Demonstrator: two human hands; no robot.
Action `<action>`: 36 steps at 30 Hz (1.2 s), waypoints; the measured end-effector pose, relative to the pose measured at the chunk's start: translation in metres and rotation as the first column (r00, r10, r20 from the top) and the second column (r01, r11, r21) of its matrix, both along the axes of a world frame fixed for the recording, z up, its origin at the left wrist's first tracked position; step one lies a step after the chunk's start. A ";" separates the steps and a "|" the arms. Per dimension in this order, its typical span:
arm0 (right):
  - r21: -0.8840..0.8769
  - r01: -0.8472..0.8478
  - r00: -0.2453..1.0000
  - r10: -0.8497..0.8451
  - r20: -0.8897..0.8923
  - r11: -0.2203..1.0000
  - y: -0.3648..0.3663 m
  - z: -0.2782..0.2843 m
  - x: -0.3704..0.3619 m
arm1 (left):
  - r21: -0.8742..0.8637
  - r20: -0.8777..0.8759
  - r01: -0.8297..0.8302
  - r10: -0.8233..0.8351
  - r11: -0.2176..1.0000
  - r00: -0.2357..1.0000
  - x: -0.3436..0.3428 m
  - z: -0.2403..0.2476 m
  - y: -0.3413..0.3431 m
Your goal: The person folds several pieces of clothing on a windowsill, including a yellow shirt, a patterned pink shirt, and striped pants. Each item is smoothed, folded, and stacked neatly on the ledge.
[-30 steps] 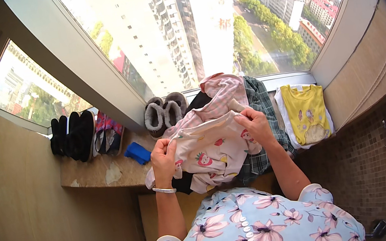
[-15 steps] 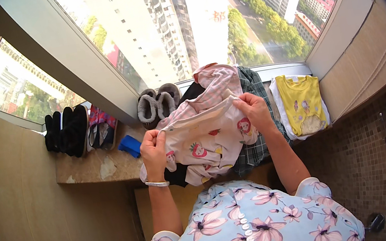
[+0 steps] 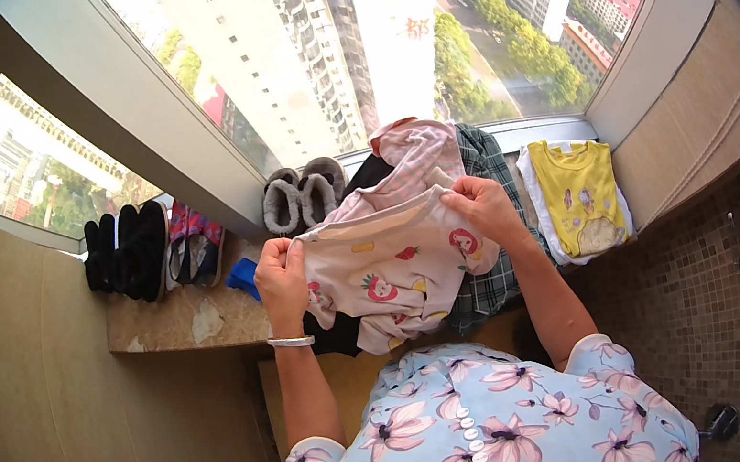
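Since half a second ago, the left hand has shifted slightly toward the blue cloth, and on my feed both it and the right hand are clamped on the stretched edge of a pale strawberry-print garment. From that cloth, I see the garment near on the right, fur-lined slippers beyond to the right, and a folded yellow T-shirt well apart, far right.

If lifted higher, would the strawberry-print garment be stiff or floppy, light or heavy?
Probably floppy: the garment bunches into folds below the edge spread between left hand and right hand. Likely light for its size, as the fabric looks thin. Its lower part may sag or swing, being gripped only along the upper edge.
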State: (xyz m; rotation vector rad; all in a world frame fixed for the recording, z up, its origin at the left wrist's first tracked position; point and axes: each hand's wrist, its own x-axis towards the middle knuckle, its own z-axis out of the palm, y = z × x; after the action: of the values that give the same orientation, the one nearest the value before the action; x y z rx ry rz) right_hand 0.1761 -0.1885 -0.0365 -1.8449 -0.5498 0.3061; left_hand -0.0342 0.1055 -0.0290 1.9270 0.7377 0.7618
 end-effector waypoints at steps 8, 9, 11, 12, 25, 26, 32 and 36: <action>0.241 -0.125 0.885 0.218 -0.412 0.963 0.018 0.013 -0.020 | -0.124 0.047 0.082 -0.076 0.989 0.996 0.008 0.027 -0.028; 0.243 -0.112 0.893 0.205 -0.401 0.963 0.016 0.011 -0.019 | -0.116 0.047 0.072 -0.067 0.991 0.997 0.007 0.028 -0.028; 0.280 -0.060 0.914 0.165 -0.372 0.958 0.010 0.014 -0.015 | -0.070 0.058 0.045 -0.041 0.997 0.997 0.003 0.029 -0.021; 0.299 -0.035 0.923 0.146 -0.357 0.954 0.007 0.016 -0.013 | -0.032 0.071 0.026 -0.024 0.999 0.997 -0.003 0.031 -0.011; 0.378 -0.332 0.892 0.418 -0.172 0.864 0.002 0.075 -0.043 | -0.249 0.256 0.318 -0.254 0.915 0.933 -0.012 0.093 -0.071; 0.334 -0.415 0.866 0.480 -0.139 0.846 0.006 0.078 -0.050 | -0.208 0.226 0.387 -0.340 0.898 0.913 -0.007 0.089 -0.083; 0.187 -0.432 0.901 0.411 0.140 0.882 0.009 0.051 -0.069 | -0.168 0.166 0.540 -0.516 0.825 0.840 -0.015 0.066 -0.114; 0.356 -0.280 0.958 0.283 0.044 0.892 -0.029 0.060 -0.067 | -0.133 0.031 0.584 -0.585 0.801 0.810 -0.038 0.030 -0.097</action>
State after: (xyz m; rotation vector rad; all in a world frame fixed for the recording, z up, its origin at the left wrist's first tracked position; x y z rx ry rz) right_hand 0.1088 -0.2178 0.0232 -1.4082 -0.8143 0.3797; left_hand -0.0726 0.0087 0.0009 1.8815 0.1562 0.2999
